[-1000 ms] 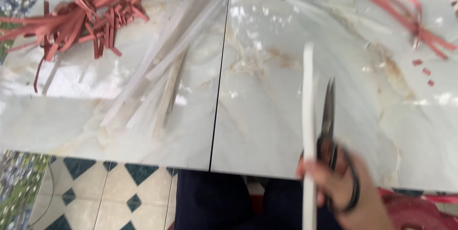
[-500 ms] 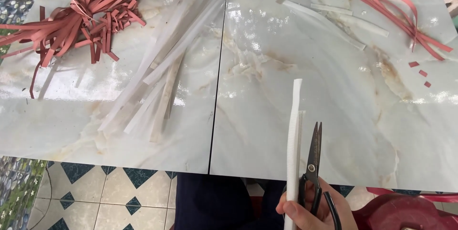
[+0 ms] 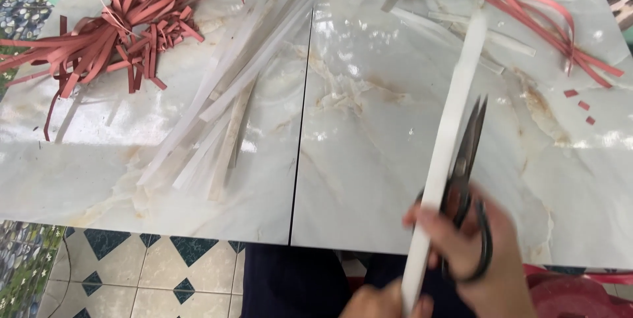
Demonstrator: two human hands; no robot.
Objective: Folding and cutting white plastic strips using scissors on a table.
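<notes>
Long white paper strip [image 3: 445,153] now tilts up-right and reaches farther over the marble-pattern tabletop [image 3: 369,179] than half a second ago. Right hand [image 3: 484,258] grips black-handled scissors [image 3: 465,179], blades shut beside it. Left hand [image 3: 382,298], newly in view, pinches the strip's lower end at the near table edge. Bare surface lies left of it.

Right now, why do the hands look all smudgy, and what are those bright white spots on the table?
In the head view, the right hand, the scissors and the long white strip are smeared by motion blur; the left hand is cut off by the bottom edge; the white spots are glare from lights on the glossy marble table; the red strip pile is sharper.
</notes>
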